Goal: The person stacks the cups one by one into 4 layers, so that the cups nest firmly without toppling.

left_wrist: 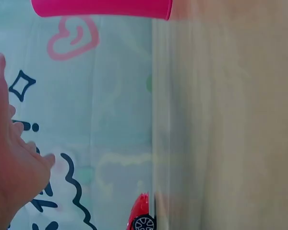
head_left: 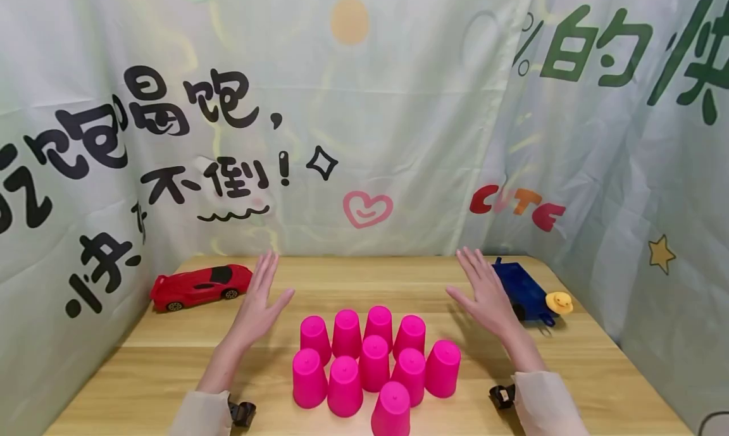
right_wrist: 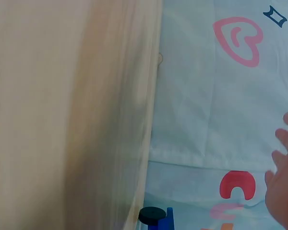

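By the head camera, the scene is viewed from above, forward and down; the bench [head_left: 364,284] is taken in across its width, with the printed curtain [head_left: 410,138] behind. By the left wrist camera, the bench is seen low and sideways, filling the right of the frame; the curtain is faced, the fingers [left_wrist: 48,162] of the left hand [left_wrist: 14,172] are caught at the left border, and a nearby pink cup [left_wrist: 103,7] is cropped on top. The right wrist view is roughly mirrored, the right hand [right_wrist: 284,184] being cut by the right border. The pink heart [head_left: 367,224] is shared by all three; the red car [head_left: 193,288] by head and left wrist; the blue cart [head_left: 521,287], apparently, by head and right wrist.
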A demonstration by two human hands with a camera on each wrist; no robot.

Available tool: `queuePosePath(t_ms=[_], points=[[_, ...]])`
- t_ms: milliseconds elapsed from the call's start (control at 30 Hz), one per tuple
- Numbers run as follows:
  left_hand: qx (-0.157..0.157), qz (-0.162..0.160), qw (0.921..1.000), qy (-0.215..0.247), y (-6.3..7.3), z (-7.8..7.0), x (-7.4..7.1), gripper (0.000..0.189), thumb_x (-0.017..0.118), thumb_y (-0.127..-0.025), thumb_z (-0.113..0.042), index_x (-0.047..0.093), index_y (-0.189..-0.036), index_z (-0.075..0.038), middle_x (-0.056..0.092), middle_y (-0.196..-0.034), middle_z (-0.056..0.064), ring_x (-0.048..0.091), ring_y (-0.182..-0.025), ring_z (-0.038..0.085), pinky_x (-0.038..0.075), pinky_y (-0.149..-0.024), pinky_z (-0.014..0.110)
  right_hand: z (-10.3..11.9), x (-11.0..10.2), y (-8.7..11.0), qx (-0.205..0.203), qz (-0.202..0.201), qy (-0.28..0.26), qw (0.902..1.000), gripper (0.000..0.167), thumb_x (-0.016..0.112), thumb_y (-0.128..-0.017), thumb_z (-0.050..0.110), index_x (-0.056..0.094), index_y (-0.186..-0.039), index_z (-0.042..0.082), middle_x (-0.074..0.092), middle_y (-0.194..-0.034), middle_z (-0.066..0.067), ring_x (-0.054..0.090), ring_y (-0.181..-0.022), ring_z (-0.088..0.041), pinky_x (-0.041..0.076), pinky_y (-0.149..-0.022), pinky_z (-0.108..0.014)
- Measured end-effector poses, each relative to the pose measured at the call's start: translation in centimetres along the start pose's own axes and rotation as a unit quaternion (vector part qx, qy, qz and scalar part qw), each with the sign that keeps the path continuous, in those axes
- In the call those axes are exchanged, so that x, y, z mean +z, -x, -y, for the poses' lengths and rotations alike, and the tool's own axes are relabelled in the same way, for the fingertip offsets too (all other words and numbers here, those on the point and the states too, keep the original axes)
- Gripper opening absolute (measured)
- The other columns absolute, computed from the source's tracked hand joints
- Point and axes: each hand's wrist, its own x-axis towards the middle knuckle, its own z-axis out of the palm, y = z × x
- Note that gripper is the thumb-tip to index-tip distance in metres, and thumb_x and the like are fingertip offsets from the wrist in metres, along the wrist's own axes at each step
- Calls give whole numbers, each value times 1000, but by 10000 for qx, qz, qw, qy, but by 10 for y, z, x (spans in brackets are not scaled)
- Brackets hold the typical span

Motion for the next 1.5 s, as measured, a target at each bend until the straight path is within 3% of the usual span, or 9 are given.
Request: queuePosePath(t_ms=[200,333,500,567,867,1033,1167,1333,1500], points=[[93,213,9989,410,13,-7,-5,80,68,-91,-35,21,-156,-31,21,-165,4,24,-150,37,27,-112,71,3,-8,14,-324,277,-1134,9926,73,66,-92,23,28,-155,19,27,-160,-19,20,-148,-44,20,-109,-77],[27,414,9968,682,19,-11,-7,76,72,-88,-33,31,-153,-32,34,-160,5,35,-145,37,33,-109,70,5,-12,24,-647,403,-1326,9882,71,68,-90,19,34,-153,15,33,-157,-21,28,-145,-38,28,-106,-76],[133,793,9916,1015,22,-12,-6,68,75,-86,-32,44,-147,-25,46,-152,8,48,-136,38,43,-106,63,8,-14,35,-1073,468,-1284,9848,75,75,-82,16,41,-149,13,44,-152,-16,30,-144,4,39,-103,-69],[188,977,9881,1170,22,-13,-6,67,76,-85,-32,48,-145,-21,51,-148,8,51,-134,37,45,-106,59,10,-15,39,-1222,508,-1249,9833,76,77,-78,14,44,-147,14,49,-149,-12,32,-138,12,44,-100,-65],[35,1669,9727,1611,24,-15,-2,61,79,-81,-35,59,-135,-13,64,-134,6,60,-126,30,47,-106,48,20,-18,53,-1338,1106,-1254,9768,66,84,-74,25,59,-135,19,65,-131,-3,61,-121,-12,57,-92,-49],[172,2002,9675,1536,24,-15,2,58,77,-83,-36,61,-132,-9,66,-131,8,61,-123,30,49,-104,45,22,-18,58,-1427,1379,-1369,9705,57,85,-74,27,65,-126,19,69,-123,-1,64,-114,-12,59,-90,-39],[361,2124,9658,1442,23,-15,4,55,76,-84,-36,62,-130,-9,66,-130,9,62,-121,30,49,-104,44,23,-16,59,-1521,1453,-1441,9669,50,85,-74,29,68,-121,24,71,-117,2,65,-110,-9,59,-88,-34],[339,2142,9652,1463,23,-16,5,52,76,-84,-35,65,-127,-10,68,-127,9,63,-120,29,50,-104,42,22,-14,58,-1856,1418,-1548,9599,43,84,-76,28,71,-115,18,72,-110,2,68,-103,-9,59,-86,-30],[376,2099,9659,1466,23,-17,5,51,76,-83,-35,65,-126,-9,69,-125,9,65,-117,28,51,-103,41,22,-14,57,-1857,1519,-1571,9580,40,82,-79,29,70,-115,14,73,-109,1,68,-101,-9,60,-85,-31]])
